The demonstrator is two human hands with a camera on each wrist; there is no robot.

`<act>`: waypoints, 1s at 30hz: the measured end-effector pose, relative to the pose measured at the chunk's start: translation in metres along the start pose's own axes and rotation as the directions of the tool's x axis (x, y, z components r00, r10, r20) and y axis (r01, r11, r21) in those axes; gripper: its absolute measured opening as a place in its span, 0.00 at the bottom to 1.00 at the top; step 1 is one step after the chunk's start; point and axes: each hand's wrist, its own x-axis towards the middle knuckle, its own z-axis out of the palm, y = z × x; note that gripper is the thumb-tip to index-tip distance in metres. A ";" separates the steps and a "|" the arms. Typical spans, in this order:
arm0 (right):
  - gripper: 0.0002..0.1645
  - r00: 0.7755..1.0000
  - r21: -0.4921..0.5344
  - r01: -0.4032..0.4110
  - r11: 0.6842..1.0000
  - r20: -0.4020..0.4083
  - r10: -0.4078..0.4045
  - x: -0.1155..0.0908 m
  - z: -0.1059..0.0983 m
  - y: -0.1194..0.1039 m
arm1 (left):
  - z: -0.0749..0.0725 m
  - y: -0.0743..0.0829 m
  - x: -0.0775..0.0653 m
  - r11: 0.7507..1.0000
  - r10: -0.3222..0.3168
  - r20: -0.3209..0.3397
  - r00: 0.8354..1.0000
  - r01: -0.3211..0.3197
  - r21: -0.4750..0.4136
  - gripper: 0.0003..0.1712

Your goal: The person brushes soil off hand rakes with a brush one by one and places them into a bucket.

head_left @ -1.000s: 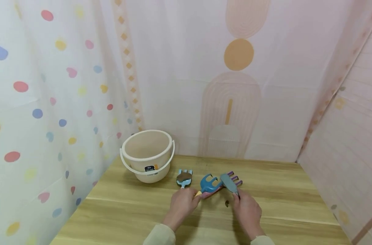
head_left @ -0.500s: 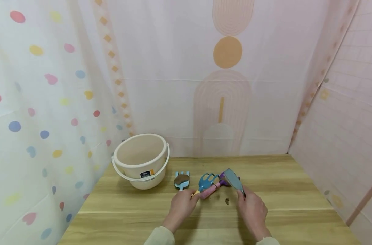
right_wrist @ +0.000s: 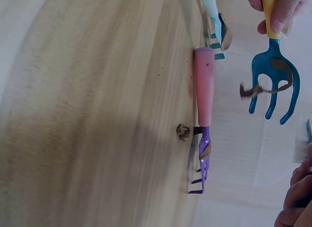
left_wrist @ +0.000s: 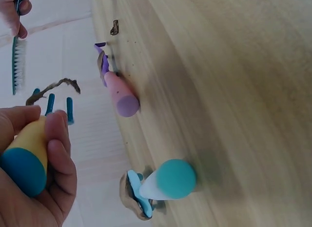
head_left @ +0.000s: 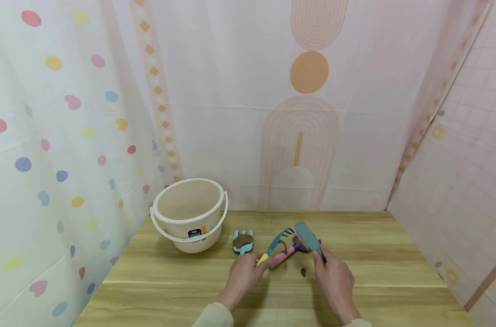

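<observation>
My left hand (head_left: 243, 277) grips the yellow handle of a small blue hand rake (head_left: 273, 245), raised above the table with its tines away from me. A curled brown strip (right_wrist: 282, 66) clings to that rake and hangs off its side in the right wrist view. In my right hand (head_left: 335, 281) is a brush (head_left: 308, 237) with a grey-blue back; its white bristles show in the left wrist view. Beyond and below the two tools, a purple rake with a pink handle (head_left: 281, 258) lies on the table, with a brown piece on its head.
A light blue rake (head_left: 243, 250) with a brown lump on its head lies left of the pink-handled one. Behind it at the left stands a cream bucket (head_left: 198, 245), handle down. A small brown clump (head_left: 303, 272) sits on the wooden table (head_left: 374, 254). Curtains surround it.
The blue rake has turned from its flat face to edge-on, and the brown strip now shows hanging from it. The brush has moved slightly from over the purple tines. The head view has shifted.
</observation>
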 end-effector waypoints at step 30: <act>0.19 0.957 -0.169 0.268 0.949 -0.067 -0.282 -0.001 0.033 -0.020 | -0.012 0.022 0.007 0.991 -0.035 0.096 0.995 0.047 -0.125 0.32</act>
